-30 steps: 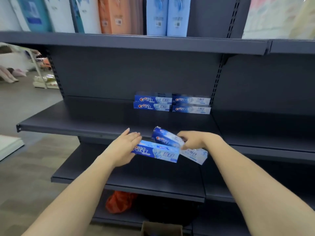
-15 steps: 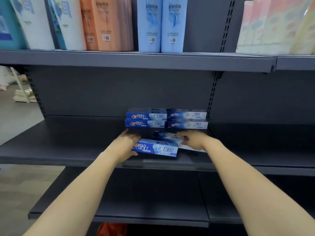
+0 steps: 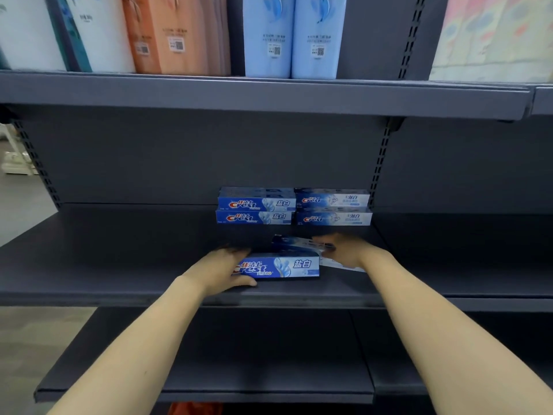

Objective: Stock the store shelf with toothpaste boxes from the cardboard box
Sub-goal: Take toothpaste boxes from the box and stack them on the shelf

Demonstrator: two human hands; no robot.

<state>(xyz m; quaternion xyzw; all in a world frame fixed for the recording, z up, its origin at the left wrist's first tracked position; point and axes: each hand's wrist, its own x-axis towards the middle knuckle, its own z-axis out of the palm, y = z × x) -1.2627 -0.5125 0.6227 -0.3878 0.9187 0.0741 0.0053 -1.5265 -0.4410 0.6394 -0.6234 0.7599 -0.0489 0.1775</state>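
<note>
My left hand (image 3: pixel 220 269) grips the left end of a blue toothpaste box (image 3: pixel 281 266) that rests on the dark middle shelf (image 3: pixel 119 265). My right hand (image 3: pixel 348 250) holds a paler toothpaste box (image 3: pixel 294 242), tilted and blurred, just behind and right of the blue one. At the back of the shelf stand two stacks of two: blue boxes (image 3: pixel 256 209) on the left, pale boxes (image 3: pixel 333 209) on the right. The cardboard box is out of view.
The upper shelf (image 3: pixel 269 94) carries tall packs in white, orange (image 3: pixel 176 34) and light blue (image 3: pixel 294 34). A lower shelf (image 3: pixel 254 369) lies below my arms, with something orange (image 3: pixel 194 410) under it. The floor shows at the left.
Both hands have moved up and forward from below the shelf edge onto the middle shelf. The blue box now rests on the shelf; the pale box has come closer to the stacks.
</note>
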